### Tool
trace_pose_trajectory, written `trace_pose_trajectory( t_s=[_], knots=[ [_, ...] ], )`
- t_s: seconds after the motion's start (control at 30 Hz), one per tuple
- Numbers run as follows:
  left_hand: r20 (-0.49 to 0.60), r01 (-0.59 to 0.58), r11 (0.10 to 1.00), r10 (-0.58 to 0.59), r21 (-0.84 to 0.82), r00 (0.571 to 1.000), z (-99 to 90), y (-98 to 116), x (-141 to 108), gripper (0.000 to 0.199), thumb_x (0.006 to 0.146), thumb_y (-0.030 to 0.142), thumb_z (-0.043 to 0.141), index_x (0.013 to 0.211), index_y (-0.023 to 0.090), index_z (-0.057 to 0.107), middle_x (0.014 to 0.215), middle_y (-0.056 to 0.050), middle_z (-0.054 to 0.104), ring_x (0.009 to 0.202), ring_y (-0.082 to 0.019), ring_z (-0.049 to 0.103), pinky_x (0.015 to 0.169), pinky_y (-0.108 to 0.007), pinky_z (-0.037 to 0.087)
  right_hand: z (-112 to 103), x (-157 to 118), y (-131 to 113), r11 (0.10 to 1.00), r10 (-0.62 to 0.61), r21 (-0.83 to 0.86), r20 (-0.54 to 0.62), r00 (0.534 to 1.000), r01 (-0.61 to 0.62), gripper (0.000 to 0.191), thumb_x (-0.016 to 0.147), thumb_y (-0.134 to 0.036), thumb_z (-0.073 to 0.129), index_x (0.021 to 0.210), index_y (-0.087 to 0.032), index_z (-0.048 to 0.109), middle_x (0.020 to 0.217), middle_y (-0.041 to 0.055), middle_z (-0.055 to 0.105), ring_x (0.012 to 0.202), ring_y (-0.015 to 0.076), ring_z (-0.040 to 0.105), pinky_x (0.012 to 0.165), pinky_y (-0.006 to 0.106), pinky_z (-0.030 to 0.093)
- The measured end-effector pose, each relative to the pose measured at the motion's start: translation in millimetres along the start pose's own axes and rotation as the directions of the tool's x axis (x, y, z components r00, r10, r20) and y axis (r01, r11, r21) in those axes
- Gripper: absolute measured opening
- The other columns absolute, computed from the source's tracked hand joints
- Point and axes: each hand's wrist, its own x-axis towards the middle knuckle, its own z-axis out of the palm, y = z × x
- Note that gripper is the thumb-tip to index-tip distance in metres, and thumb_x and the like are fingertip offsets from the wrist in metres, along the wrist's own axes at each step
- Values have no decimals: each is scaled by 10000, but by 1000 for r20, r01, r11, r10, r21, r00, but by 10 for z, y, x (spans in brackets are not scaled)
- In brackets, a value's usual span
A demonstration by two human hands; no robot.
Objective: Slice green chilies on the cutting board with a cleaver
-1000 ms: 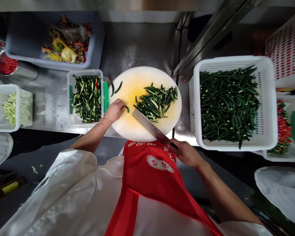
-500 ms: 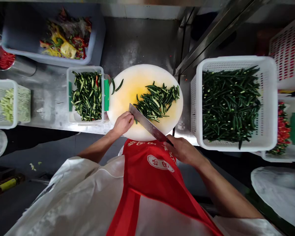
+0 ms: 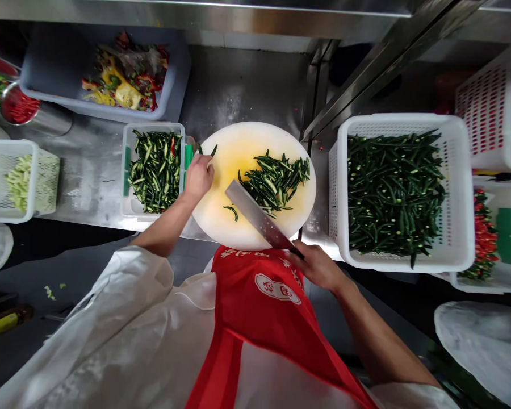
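My right hand grips the dark handle of a cleaver. Its broad blade lies slanting over the white round cutting board, tip toward the upper left. Right of the blade is a pile of split green chilies. One curved chili piece lies apart, left of the blade. At the board's left edge, my left hand is curled, fingers down, beside two green chili strips. Its fingertips are partly hidden, so I cannot make out what they hold.
Left of the board stands a clear container of cut green chilies. A white basket of whole green chilies is at right. Behind left sits a grey bin of pepper scraps. A steel shelf crosses above the counter.
My left hand has moved up and left from beside the cleaver tip to the strips at the board's edge. A chili piece now lies near where it was. The view has shifted slightly.
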Motion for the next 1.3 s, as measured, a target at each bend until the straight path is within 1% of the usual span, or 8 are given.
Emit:
trace_pose_trajectory(
  t_s=[0.17, 0.4, 0.57, 0.67, 0.73, 0.87, 0.93, 1.3],
  knots=[
    [127, 141, 980, -159, 143, 979, 30, -27, 394, 183, 857, 128, 460, 922, 148, 630, 993, -124, 609, 948, -247, 604, 911, -380, 481, 16, -69, 2, 992, -107, -52, 108, 988, 113, 283, 996, -399, 380, 999, -236, 610, 866, 61, 717, 744, 200, 634, 629, 278, 351],
    [187, 143, 980, -167, 137, 968, 8, -55, 234, 163, 794, 109, 534, 908, 172, 633, 986, -113, 612, 902, -263, 609, 840, -393, 493, 186, 61, 26, 993, 96, 76, -57, 994, -92, 280, 980, -444, 376, 913, -226, 538, 756, 45, 672, 685, 205, 623, 597, 273, 339],
    [274, -43, 999, 49, -27, 960, 48, -22, -219, 62, 813, 156, 598, 856, 171, 640, 913, -79, 616, 874, -220, 603, 816, -338, 500, 215, 103, 15, 986, 153, 84, -126, 980, -143, 260, 962, -456, 396, 864, -238, 498, 728, 34, 643, 672, 206, 609, 586, 270, 331],
    [336, -238, 951, 293, -195, 895, 164, 100, -667, 113, 901, 248, 560, 878, 182, 648, 914, -59, 621, 873, -192, 601, 817, -319, 506, 212, 112, -23, 987, 149, 83, -104, 983, -141, 259, 965, -457, 391, 910, -237, 514, 746, 36, 655, 693, 211, 623, 584, 268, 330],
    [289, -318, 909, 391, -269, 874, 233, 164, -903, 182, 952, 277, 498, 916, 192, 654, 941, -53, 632, 909, -180, 601, 850, -312, 506, 202, 116, -46, 990, 134, 56, -91, 987, -129, 260, 969, -454, 386, 956, -235, 525, 746, 35, 661, 692, 213, 629, 583, 269, 326],
    [58, -261, 930, 285, -261, 957, 287, 151, -1030, 209, 973, 289, 474, 989, 187, 656, 979, -62, 642, 962, -176, 602, 900, -312, 504, 150, 124, -68, 992, 108, -54, -82, 991, -113, 260, 980, -438, 376, 961, -228, 528, 740, 39, 666, 678, 210, 630, 579, 276, 304],
    [17, -227, 949, 236, -218, 972, 290, 102, -981, 211, 965, 292, 487, 1025, 183, 657, 1022, -77, 640, 1005, -193, 596, 926, -337, 501, 106, 125, -78, 991, 91, -88, -72, 993, -97, 254, 985, -428, 372, 957, -228, 527, 760, 42, 675, 698, 209, 633, 586, 276, 302],
    [199, -343, 897, 404, -279, 893, 348, 156, -1015, 243, 973, 318, 455, 957, 203, 670, 1045, -85, 662, 1019, -201, 595, 933, -372, 504, -124, 29, -262, 988, 78, -134, 25, 997, -74, 215, 995, -373, 371, 957, -227, 525, 773, 46, 681, 707, 208, 630, 580, 286, 268]
  ],
)
